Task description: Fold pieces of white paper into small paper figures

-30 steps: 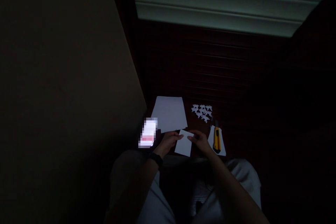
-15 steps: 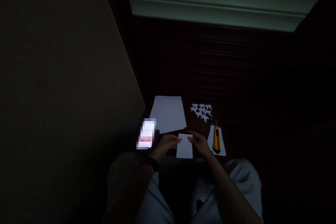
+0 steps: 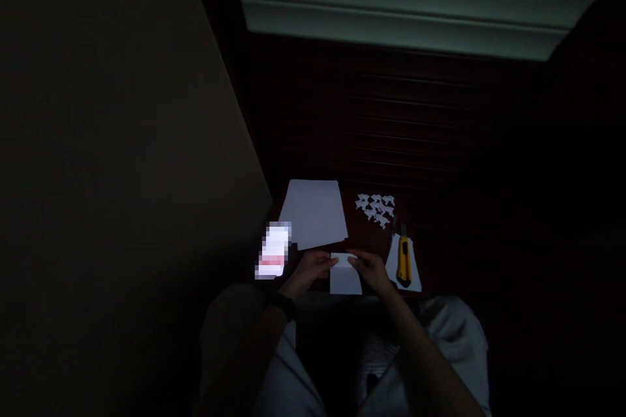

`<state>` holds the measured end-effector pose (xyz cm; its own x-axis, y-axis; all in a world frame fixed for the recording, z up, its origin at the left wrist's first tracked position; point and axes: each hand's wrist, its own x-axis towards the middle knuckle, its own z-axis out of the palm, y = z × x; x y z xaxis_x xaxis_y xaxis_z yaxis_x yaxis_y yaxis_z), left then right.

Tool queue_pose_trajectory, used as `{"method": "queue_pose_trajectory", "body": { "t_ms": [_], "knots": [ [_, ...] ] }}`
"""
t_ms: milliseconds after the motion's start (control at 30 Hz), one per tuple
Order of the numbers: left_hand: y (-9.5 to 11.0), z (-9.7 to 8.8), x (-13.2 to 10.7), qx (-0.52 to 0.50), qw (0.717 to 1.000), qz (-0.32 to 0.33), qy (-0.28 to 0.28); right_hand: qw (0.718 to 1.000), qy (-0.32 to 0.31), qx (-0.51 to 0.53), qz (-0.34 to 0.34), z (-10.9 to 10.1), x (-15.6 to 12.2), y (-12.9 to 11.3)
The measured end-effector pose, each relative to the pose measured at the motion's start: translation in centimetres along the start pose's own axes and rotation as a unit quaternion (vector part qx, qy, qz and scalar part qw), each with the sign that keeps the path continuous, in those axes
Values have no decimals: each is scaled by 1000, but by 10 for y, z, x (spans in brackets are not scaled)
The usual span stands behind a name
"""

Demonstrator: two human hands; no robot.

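Note:
A small white sheet of paper (image 3: 345, 279) lies at the near edge of the dark table, its far edge folded over into a strip. My left hand (image 3: 314, 268) pinches the strip at its left end, thumb on top. At the right end my right hand (image 3: 370, 268) grips the same paper between thumb and fingers. Just to the right, a yellow utility knife (image 3: 403, 262) rests on small white paper pieces (image 3: 414, 278). A larger stack of white paper (image 3: 317, 212) lies beyond my hands.
Several small folded paper shapes (image 3: 375, 206) sit in a cluster at the back right of the table. A lit phone (image 3: 274, 251), its screen blurred out, is at the left. A wall (image 3: 147, 111) rises close on the left, with a slatted panel (image 3: 391, 111) behind.
The far part of the small paper now shows as a distinct folded strip. My right hand has shifted slightly left and its fingers have come closer to the paper's edge.

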<state>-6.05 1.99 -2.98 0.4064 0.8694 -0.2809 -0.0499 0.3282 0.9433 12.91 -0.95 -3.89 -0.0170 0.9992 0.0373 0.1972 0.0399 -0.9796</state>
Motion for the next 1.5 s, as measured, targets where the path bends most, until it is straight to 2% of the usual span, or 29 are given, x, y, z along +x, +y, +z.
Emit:
{"method": "queue_pose_trajectory", "body": {
  "t_ms": [433,733,1100,1267,1400,1500],
  "knots": [
    [-1,-2,0,5,1000,18,-19,999,-18,45,25,-1,1,4],
    [-1,-3,-1,2,999,27,-38,996,-33,64,45,-3,-1,-4],
    [-3,-5,-2,14,999,39,-34,992,-42,107,57,-5,-1,-5],
    [-10,-6,2,9,1000,27,6,990,-24,123,60,-3,-1,0],
    [-12,-5,3,1,1000,20,6,991,11,119,60,-1,-1,1],
    [-12,-5,3,1,1000,24,4,994,11,96,50,-2,-2,-2]
  ]
}}
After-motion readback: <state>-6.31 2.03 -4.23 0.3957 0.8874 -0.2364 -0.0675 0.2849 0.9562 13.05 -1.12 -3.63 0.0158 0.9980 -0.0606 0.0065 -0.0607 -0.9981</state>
